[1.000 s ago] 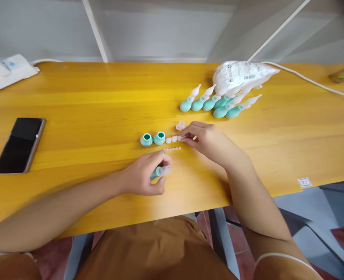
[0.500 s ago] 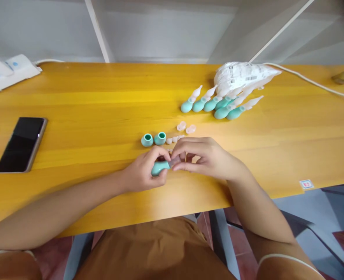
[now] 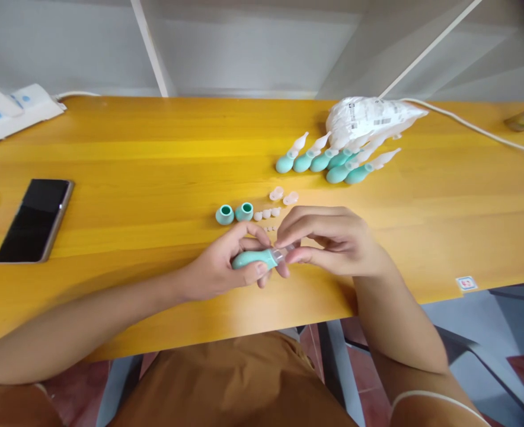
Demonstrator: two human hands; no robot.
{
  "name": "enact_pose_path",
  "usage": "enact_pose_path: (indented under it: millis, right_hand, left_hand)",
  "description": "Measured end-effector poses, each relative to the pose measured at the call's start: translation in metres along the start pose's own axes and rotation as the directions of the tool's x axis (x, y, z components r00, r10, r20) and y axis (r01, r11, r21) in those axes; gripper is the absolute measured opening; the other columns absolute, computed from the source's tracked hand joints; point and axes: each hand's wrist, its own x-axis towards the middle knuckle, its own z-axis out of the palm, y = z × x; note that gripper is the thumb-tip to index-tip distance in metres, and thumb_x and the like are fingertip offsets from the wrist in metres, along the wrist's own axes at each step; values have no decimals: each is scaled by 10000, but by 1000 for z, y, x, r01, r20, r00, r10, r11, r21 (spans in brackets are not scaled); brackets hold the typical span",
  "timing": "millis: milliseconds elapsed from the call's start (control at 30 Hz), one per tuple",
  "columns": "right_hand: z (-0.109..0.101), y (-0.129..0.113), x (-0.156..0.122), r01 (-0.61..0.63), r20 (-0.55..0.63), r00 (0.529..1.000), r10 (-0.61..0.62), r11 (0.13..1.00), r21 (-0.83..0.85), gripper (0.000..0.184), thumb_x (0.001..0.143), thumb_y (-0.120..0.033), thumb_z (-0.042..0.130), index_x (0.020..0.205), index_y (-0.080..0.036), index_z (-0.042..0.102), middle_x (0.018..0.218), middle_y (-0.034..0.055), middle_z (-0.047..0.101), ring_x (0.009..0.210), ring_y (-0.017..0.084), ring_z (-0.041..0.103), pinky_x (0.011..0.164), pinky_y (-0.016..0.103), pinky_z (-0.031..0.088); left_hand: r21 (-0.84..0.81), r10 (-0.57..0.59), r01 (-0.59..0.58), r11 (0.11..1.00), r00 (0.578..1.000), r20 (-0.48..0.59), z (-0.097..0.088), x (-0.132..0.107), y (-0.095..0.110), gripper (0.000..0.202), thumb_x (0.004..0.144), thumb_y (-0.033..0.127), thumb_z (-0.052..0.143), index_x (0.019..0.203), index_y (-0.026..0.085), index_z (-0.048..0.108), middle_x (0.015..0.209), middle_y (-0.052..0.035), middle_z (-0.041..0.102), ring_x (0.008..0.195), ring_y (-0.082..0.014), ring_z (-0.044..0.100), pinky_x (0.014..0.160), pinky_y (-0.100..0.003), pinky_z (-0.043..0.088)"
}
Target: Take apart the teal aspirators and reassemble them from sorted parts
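Note:
My left hand is closed around a teal squeeze bulb lying sideways, its neck toward the right. A clear plastic connector sits at the bulb's neck. My right hand has its thumb and forefinger closed on the connector's outer end, partly hiding it. Just beyond my hands stand two teal bulbs with open mouths facing up. Beside them are several small whitish balls, a row of tinier pieces, and two clear pinkish caps.
Several bulbs with white nozzles stand at the back right, by a white plastic bag. A phone lies at the left, with a white power strip behind it. A white cable crosses the back right.
My right hand has shifted a little to the right. The held bulb now points further right, showing more of its neck and the clear connector. My left fingers have loosened slightly.

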Motion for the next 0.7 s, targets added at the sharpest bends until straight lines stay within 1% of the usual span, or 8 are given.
enact_pose_path:
  millis: [67,133,200,367,500,567,633,700]
  right_hand:
    - [-2,-2,-1,16,-22,1000,-16,1000,26,163,1019,-268,845,1180,-294,835,1028,52,827,912,205,794,845,335,663]
    - [-2,-3,-1,37,-18,999,-36,997,62,170,1011,-255,852,1178,-285,841,1020,54,824,911,204,793,818,319,661]
    - [-1,-4,0,52,-2,999,-52,994,98,151,1021,-267,844,1172,-262,844,1004,58,813,888,194,787,794,303,659]
    - [2,-3,1,94,51,993,-104,982,161,149,1053,-286,808,1165,-191,834,1016,76,786,873,160,774,787,261,656]
    - [3,-2,1,108,51,992,-118,979,173,148,1059,-276,800,1186,-207,830,1025,75,790,884,163,777,809,270,665]
    - [4,-2,1,120,49,990,-131,976,179,149,1065,-271,789,1192,-205,830,1025,80,790,889,167,779,812,275,668]
    - [5,-2,1,134,56,988,-147,973,189,148,1073,-267,778,1194,-200,829,1025,86,791,896,171,782,817,280,672]
    - [7,-2,3,140,68,985,-156,970,201,145,1079,-271,768,1192,-201,827,1024,88,792,899,173,786,823,285,674]
  left_hand:
    - [-190,-88,96,977,995,51,6,0,5,344,1043,405,791,1206,209,560,1117,-148,822,766,-152,693,770,-342,554]
    - [-356,-167,195,914,980,107,11,0,7,401,986,418,862,1213,186,626,1119,-169,825,757,-157,689,781,-353,548]
    - [-459,-221,287,841,956,193,13,-2,6,428,957,400,899,1234,174,663,1122,-173,827,767,-159,700,794,-348,547]
    - [-486,-241,464,740,859,452,10,-5,6,353,1037,449,800,1257,217,651,1176,-156,835,840,-220,804,820,-381,613]
    - [-465,-256,552,693,790,557,9,-6,9,347,1073,520,715,1257,237,636,1233,-153,821,958,-294,854,854,-455,664]
    - [-473,-236,550,688,786,572,10,-6,7,310,1079,505,706,1221,235,650,1263,-152,808,1027,-310,856,876,-475,677]
    - [-484,-222,526,699,803,553,13,-6,2,284,1065,490,728,1169,231,676,1259,-138,802,1087,-313,847,905,-486,688]
    - [-474,-225,497,727,825,519,15,-7,-5,304,1039,508,761,1137,226,703,1189,-119,803,1080,-300,840,927,-487,699]
